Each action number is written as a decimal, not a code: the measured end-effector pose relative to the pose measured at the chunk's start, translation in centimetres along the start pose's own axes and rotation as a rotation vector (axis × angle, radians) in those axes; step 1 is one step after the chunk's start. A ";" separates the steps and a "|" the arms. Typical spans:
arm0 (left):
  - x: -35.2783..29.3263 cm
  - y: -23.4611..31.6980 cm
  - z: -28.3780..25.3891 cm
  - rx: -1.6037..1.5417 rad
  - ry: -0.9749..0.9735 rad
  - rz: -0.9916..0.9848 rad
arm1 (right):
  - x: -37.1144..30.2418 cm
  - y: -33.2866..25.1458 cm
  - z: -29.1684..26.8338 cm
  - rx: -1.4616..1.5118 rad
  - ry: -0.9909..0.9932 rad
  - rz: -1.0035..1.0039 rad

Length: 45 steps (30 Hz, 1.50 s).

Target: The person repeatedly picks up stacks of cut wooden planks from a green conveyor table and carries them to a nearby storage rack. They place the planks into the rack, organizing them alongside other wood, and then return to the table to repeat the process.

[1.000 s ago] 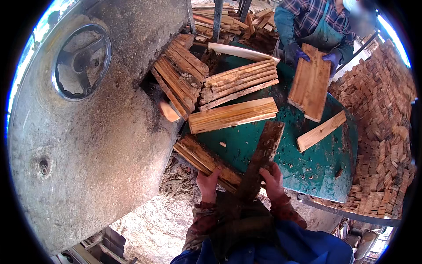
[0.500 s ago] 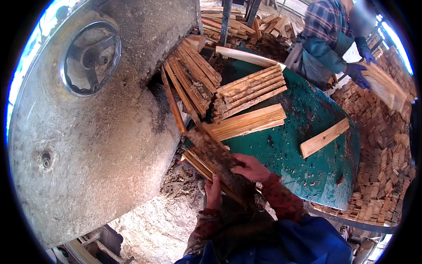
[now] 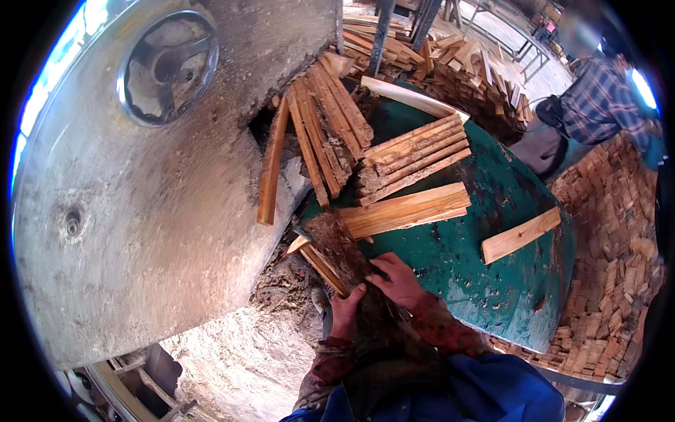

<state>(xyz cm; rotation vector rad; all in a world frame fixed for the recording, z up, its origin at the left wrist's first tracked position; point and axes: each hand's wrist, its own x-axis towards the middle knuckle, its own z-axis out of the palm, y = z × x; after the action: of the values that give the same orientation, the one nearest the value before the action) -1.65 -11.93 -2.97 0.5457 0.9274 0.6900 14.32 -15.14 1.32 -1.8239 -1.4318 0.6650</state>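
Note:
A dark, bark-covered wooden slab [image 3: 336,243] slants in front of my body. My left hand [image 3: 344,316] is closed on its near left edge, the thumb lying along the side. On the opposite edge my right hand [image 3: 397,283] grips it, thumb and fingers pressed to the bark. Thin pale wooden strips [image 3: 320,267] show beneath the slab on the left; whether my left hand holds them too I cannot tell. Just beyond the slab's far end, a pair of light boards [image 3: 408,211] rests on the green metal table [image 3: 450,281].
Several ridged boards [image 3: 415,158] and reddish-brown boards [image 3: 316,133] lie farther back. One short board [image 3: 520,235] lies alone at the right. A grey metal machine panel [image 3: 155,218] with a handwheel [image 3: 169,68] stands left. A co-worker [image 3: 605,98] bends over stacked wood [image 3: 605,267].
The slab and both hands have shifted slightly; my left thumb now sits nearer the right hand. A reddish board at left has swung more upright. The co-worker has moved right and turned away.

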 end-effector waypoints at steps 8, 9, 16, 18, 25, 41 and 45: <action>-0.6 -2.8 -0.3 0.037 0.091 -0.076 | 10.0 -7.6 -2.0 -0.099 0.077 -0.343; -0.8 -3.3 -0.5 0.029 0.087 -0.079 | 11.6 -8.4 -1.5 -0.061 0.053 -0.385; -1.4 -4.1 -0.6 0.080 0.068 -0.107 | 20.4 -7.0 5.8 -0.480 -0.064 -0.676; -1.4 -4.0 -0.6 0.076 0.072 -0.077 | 22.9 -4.8 7.2 -0.857 -0.127 -0.831; -2.3 -3.7 -2.7 0.033 0.007 -0.109 | 21.3 0.2 2.6 -0.690 -0.322 -0.782; -1.7 -4.6 -0.9 0.388 -0.303 -0.162 | 15.9 0.2 -8.6 -0.863 -0.523 -0.801; -1.0 -3.3 -1.7 0.419 -0.314 -0.201 | 14.1 1.4 -12.0 -1.038 -0.611 -0.713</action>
<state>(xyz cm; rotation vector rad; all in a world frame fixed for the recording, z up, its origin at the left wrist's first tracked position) -2.59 -14.68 -5.56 0.8906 0.8174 0.2153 27.81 -4.35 7.97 -1.5725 -3.0302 0.0468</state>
